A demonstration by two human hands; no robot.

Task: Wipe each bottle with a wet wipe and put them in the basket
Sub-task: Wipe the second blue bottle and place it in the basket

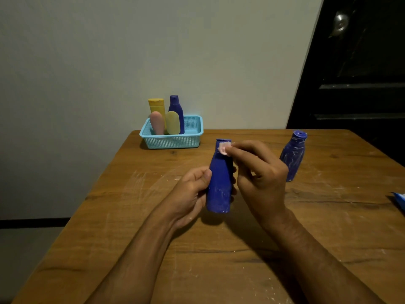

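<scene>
Now the left hand point(192, 191) grips the blue bottle point(219, 183) upright; right hand point(260, 176) pinches a wipe point(223, 148) against its cap, nearer than the basket point(171, 141).

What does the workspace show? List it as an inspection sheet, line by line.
Surface: wooden table, white smears and scratches.
Job's things: blue bottle held upright; wipe at its cap; streaked bottle standing to the right; basket at the far edge holds four bottles.
Clutter: blue-white packet at right edge, cut off.
Grippers: left hand grips the blue bottle; right hand pinches the wipe.
Cables: nothing seen.
Surroundings: pale wall, dark door.
</scene>
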